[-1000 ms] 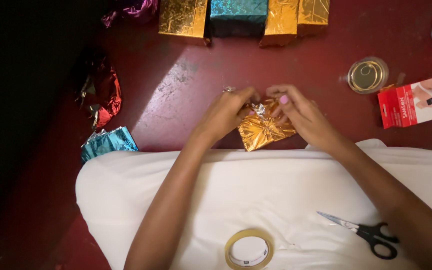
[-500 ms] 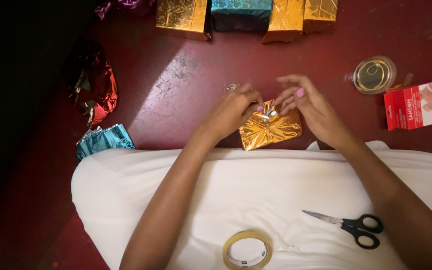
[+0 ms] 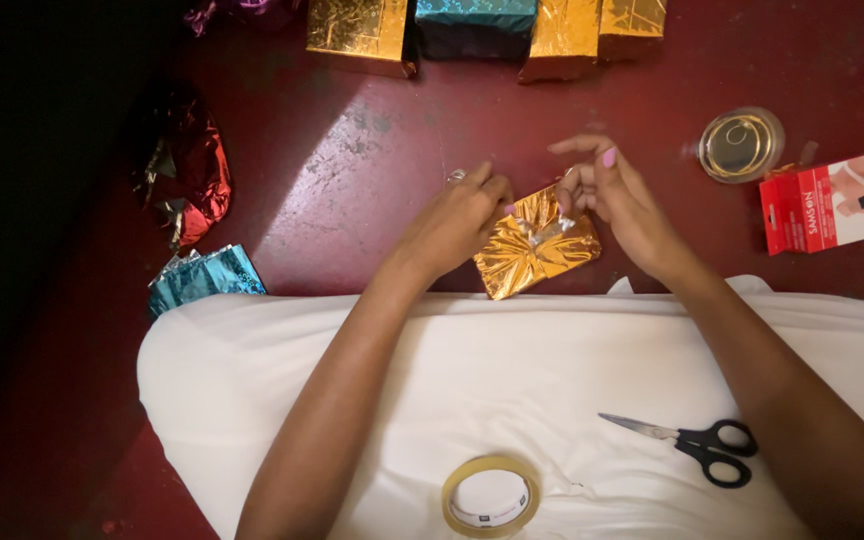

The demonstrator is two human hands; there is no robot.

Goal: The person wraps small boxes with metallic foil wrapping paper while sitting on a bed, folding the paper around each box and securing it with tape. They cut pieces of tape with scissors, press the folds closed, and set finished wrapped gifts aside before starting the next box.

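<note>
Though seen only from above, made out plainly enough: sat over a dark red floor [image 3: 352,200], with a white cloth [image 3: 552,380] spread across the near half. Lined along the far edge, a row of foil-wrapped boxes [image 3: 357,30] in gold and teal.

Rested at the centre, just beyond the cloth's far hem and between both hands: the gold parcel [image 3: 537,250], lying flat on the floor, creases gathered toward a strip of clear tape [image 3: 552,232] on its top face.

Pressed against the parcel's far left edge with the left hand [image 3: 457,222], grip curled closed on the foil. Pinched at the far right corner with the right hand [image 3: 622,200], thumb and middle fingers closed on the foil there, forefinger lifted clear.

Judged as the sealing step: folds drawn in and held, tape partly laid. Called next for a firm smoothing of the strip while keeping the folds from springing open.

Elsewhere: a red carton [image 3: 832,200] at far right, crumpled red foil [image 3: 192,175] and teal foil [image 3: 202,278] at left, scissors [image 3: 697,445] and a tape roll [image 3: 490,497] near on the cloth, a round tin [image 3: 742,143] beside the carton.
</note>
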